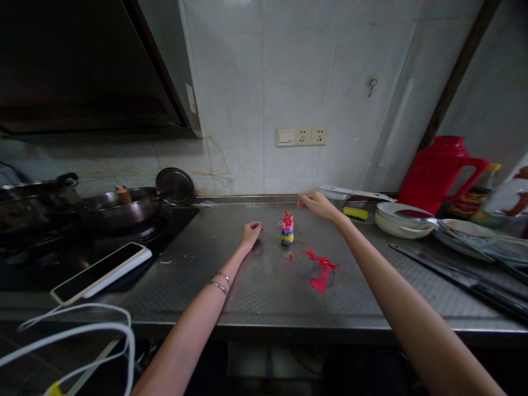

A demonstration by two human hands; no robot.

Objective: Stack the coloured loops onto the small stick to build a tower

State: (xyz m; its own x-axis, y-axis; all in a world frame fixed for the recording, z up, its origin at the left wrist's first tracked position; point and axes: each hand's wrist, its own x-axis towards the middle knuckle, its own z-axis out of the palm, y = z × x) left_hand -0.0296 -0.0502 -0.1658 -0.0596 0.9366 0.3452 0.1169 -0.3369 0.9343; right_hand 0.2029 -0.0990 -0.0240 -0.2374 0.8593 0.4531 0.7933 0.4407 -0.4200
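Observation:
A small clear bottle (287,230) stands upright on the steel counter, filled with bands of colour: dark at the base, then yellow, blue and pink, with red bits at its mouth. To its left my left hand (251,235) rests on the counter, fingers curled together, apart from the bottle; nothing shows in it. My right hand (317,204) hovers up and to the right of the bottle, its fingertips bent down and drawn together; whatever they may pinch is too small to make out. Loose red bits (322,259) lie in front of the bottle beside a flat pinkish-red piece (320,281).
On the left are a stove with pans (119,206), a white phone-like device (103,272) and a white cable (127,335). At right stand stacked bowls (402,231), a red jug (433,170), a yellow sponge (355,213) and long dark utensils (437,268).

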